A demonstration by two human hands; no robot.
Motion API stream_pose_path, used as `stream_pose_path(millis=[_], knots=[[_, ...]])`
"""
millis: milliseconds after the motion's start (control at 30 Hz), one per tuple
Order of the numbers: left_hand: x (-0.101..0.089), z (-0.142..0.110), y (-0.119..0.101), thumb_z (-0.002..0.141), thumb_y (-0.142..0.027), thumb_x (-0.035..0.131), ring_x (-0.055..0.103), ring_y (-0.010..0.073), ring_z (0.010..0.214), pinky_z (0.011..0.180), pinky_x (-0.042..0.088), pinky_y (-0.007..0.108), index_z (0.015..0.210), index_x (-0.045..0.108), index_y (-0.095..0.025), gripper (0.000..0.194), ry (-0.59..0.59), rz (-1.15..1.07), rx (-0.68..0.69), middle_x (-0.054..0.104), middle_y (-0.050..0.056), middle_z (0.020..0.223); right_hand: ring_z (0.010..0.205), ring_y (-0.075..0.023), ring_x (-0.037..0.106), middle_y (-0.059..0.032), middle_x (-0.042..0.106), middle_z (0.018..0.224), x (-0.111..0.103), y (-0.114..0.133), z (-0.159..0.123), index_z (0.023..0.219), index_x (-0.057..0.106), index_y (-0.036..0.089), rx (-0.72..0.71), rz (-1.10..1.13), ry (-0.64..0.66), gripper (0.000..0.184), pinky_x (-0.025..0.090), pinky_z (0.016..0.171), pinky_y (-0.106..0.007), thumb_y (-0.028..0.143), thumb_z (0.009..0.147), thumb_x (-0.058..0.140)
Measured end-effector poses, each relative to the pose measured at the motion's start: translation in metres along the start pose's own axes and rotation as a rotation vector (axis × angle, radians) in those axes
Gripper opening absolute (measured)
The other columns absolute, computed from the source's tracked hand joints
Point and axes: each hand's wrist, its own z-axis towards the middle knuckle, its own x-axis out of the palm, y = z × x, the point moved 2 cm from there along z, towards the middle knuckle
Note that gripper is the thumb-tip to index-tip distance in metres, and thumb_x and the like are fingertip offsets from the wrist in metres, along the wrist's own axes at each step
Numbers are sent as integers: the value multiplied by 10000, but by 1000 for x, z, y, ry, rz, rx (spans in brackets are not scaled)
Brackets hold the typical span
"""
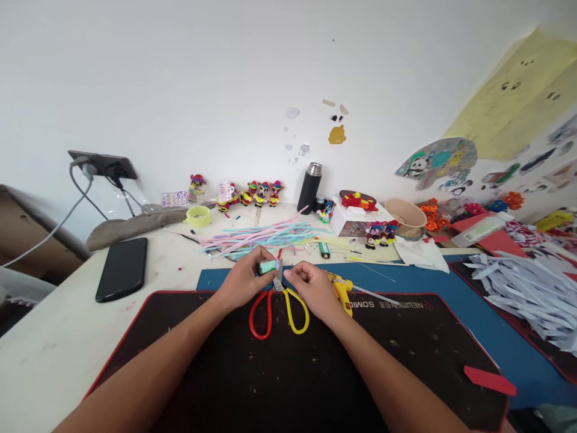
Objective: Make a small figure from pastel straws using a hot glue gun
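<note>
Between the thumb and fingers of my left hand point(243, 279) is a small mint-green and pale purple fuzzy piece point(269, 266), apparently coiled pipe cleaner. Close to its right side, my right hand point(311, 285) has thumb and forefinger pinched together; anything in that pinch is too small to make out. Scissors point(297, 313) with one red and one yellow handle lie under and between both hands, blades pointing away from me. A yellow glue gun point(343, 291) lies just beyond my right hand, partly hidden by it.
Pastel pipe cleaners point(256, 237) are heaped behind my hands. Along the wall stand several colourful figurines point(262, 193) and a black thermos point(310, 187). A phone point(121, 269) lies left, white paper strips point(527, 294) right, and a red scrap point(489, 380) on the black mat point(279, 385).
</note>
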Motion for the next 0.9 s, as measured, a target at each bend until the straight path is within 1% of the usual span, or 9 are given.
stream_pose_path(millis=[167, 333, 500, 733, 900], knots=[[2, -1, 1, 886, -300, 632, 547, 155, 756, 690, 431, 282, 985, 565, -237, 135, 28, 17, 6, 651, -28, 886, 546, -113, 375, 58, 472, 612, 4, -4, 4, 799, 594, 192, -7, 25, 19, 364, 275, 512, -237, 535, 877, 689], [4, -2, 1, 873, -249, 613, 517, 147, 735, 664, 408, 268, 980, 567, -238, 117, 36, 60, 32, 614, -37, 868, 540, -113, 383, 60, 480, 609, 7, -6, 7, 792, 604, 194, -28, 23, 18, 384, 278, 509, -237, 557, 873, 699], [5, -3, -1, 863, -226, 609, 499, 144, 720, 661, 402, 268, 991, 570, -238, 134, 53, 83, 28, 616, -38, 871, 523, -113, 372, 61, 473, 590, 8, -9, 8, 785, 605, 200, -25, 43, 20, 396, 268, 493, -239, 575, 865, 705], [6, -4, -2, 866, -216, 602, 541, 156, 765, 703, 422, 281, 1009, 588, -240, 145, 73, 91, 58, 648, -26, 918, 524, -115, 384, 48, 495, 602, 8, -11, 10, 784, 611, 201, -11, 42, 34, 402, 278, 486, -239, 581, 849, 724], [6, -5, -4, 855, -188, 596, 583, 174, 814, 732, 432, 292, 1019, 593, -238, 171, 89, 104, 58, 668, -11, 943, 520, -118, 386, 49, 477, 595, 8, -14, 10, 774, 606, 204, -2, 48, 34, 416, 276, 485, -243, 597, 845, 723]])
